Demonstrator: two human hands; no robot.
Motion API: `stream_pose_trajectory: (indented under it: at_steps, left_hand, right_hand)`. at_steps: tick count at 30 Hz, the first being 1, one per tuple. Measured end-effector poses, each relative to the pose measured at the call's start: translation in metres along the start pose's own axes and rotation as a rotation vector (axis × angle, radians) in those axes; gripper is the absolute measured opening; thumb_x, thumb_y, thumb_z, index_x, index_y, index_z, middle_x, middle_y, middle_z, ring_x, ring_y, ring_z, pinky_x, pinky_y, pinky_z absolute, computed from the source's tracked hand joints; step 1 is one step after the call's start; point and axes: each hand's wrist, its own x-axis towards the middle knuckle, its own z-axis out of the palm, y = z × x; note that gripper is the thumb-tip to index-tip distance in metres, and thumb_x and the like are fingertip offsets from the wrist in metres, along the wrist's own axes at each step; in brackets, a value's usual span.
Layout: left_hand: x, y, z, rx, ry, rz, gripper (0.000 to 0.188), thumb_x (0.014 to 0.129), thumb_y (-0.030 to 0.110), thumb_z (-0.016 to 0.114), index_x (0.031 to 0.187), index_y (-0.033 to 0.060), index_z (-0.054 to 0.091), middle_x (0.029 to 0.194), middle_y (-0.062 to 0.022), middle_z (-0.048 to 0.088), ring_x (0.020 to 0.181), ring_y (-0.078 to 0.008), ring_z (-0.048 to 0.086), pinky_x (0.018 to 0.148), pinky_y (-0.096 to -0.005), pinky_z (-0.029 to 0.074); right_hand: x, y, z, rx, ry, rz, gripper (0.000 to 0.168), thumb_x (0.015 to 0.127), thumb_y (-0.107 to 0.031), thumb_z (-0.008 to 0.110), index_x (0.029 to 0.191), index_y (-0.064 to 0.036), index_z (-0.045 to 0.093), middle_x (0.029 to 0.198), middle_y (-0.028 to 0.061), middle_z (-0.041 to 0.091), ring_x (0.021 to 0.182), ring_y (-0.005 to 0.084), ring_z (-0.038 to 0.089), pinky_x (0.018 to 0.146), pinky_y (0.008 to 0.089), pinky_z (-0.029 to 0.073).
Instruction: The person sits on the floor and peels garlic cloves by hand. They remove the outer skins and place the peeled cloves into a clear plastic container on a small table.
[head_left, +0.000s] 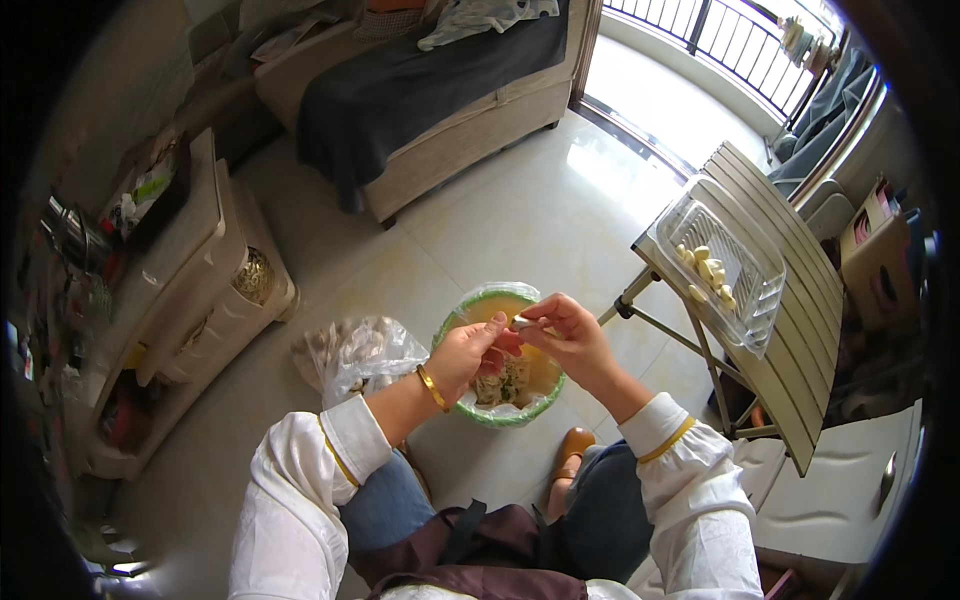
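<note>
My right hand (566, 334) pinches a small pale piece, apparently a garlic clove (523, 323), between thumb and fingers. Close beside it is my left hand (469, 351), thumb raised and fingers curled; whether it grips anything is hidden. Both hands are above a green-rimmed bin (553, 400) with a clear plastic liner. Pale scraps with some green bits (495, 386) lie inside the bin. Left of it, a clear plastic bag (375, 349) of what look like garlic bulbs rests on the floor. Several peeled garlic cloves (703, 266) lie in a clear plastic tray (750, 281) to the right.
The tray stands on a slatted folding table (799, 300) with metal legs. A cabinet (202, 300) with things on top is at left. A sofa (465, 150) with a dark cover stands ahead, near a balcony railing (705, 30). White drawers (840, 480) are at lower right.
</note>
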Motion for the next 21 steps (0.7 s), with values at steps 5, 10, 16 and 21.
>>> stream_pose_trajectory:
  at_steps: [5,10,16,21]
  left_hand:
    - [-0.001,-0.001,-0.006,-0.446,-0.250,-0.097,0.032,0.093,0.037,0.048,0.096,0.0074,0.058,0.076,0.0008,0.054,0.064,-0.0066,0.047,0.059,-0.0206,0.041]
    - [-0.003,0.007,-0.005,-0.501,-0.269,-0.103,0.024,0.093,0.027,0.050,0.097,0.0042,0.056,0.076,-0.0006,0.054,0.064,-0.0066,0.048,0.059,-0.0207,0.043]
    - [0.001,0.008,-0.008,-0.406,-0.228,-0.023,0.020,0.092,0.016,0.049,0.104,0.0010,0.055,0.088,-0.0076,0.061,0.072,-0.0104,0.059,0.066,-0.0236,0.054]
    - [0.002,0.008,-0.009,-0.418,-0.184,-0.005,0.019,0.091,0.013,0.050,0.104,-0.0004,0.054,0.089,-0.0087,0.061,0.072,-0.0109,0.060,0.066,-0.0233,0.055]
  right_hand:
    - [0.003,-0.004,0.007,-0.331,-0.021,-0.259,0.024,0.075,0.000,0.066,0.098,-0.006,0.062,0.092,0.0034,0.060,0.085,0.0134,0.058,0.077,0.0262,0.047]
    - [0.002,-0.007,0.006,-0.232,-0.034,-0.211,0.023,0.075,0.001,0.065,0.098,-0.006,0.062,0.091,0.0043,0.060,0.086,0.0152,0.057,0.076,0.0271,0.047]
    - [-0.002,-0.009,0.005,-0.348,0.183,-0.193,0.016,0.079,-0.002,0.062,0.095,-0.003,0.061,0.092,0.0056,0.061,0.081,0.0152,0.058,0.071,0.0273,0.047]
    - [-0.007,-0.015,0.004,-0.391,0.193,-0.050,0.012,0.082,-0.007,0.062,0.091,-0.001,0.062,0.078,0.0070,0.063,0.067,0.0147,0.059,0.062,0.0261,0.047]
